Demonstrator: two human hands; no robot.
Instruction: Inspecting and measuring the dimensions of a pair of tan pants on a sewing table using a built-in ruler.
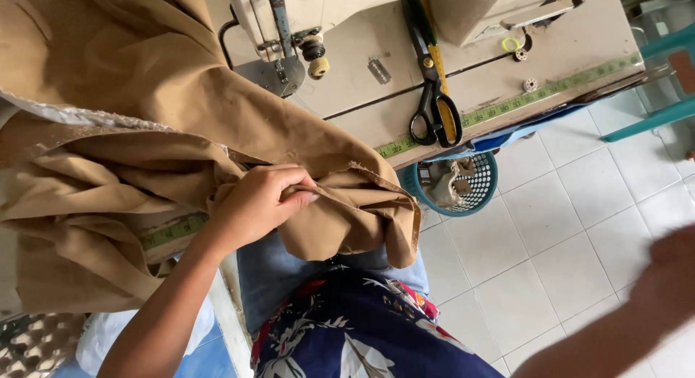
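One hand only has a hold on the tan fabric (145, 81): the left hand (257, 204) is closed on a fold of it, the fingers pressed together and pinching the cloth near a raw edge, just over the person's lap. The right hand (662, 277) is far out to the side over the white floor tiles (550, 226), blurred, touching nothing, and I cannot tell if its fingers are spread or closed. The fabric is a big heavy heap that lies across the sewing table (565, 52) and runs under the sewing machine (289, 16), with one corner hanging down toward the knees. In my judgement the main risk is the weight: with a pinch from one hand, the hanging part may pull the fold out of the fingers and the cloth may slide to the floor. If it slides, it could also drag on the measuring tape (521, 99) at the table edge. The black scissors (433, 96) lie near this edge (their handles almost at the border, above the blue basket (474, 186)), so a pull of cloth could push them down.
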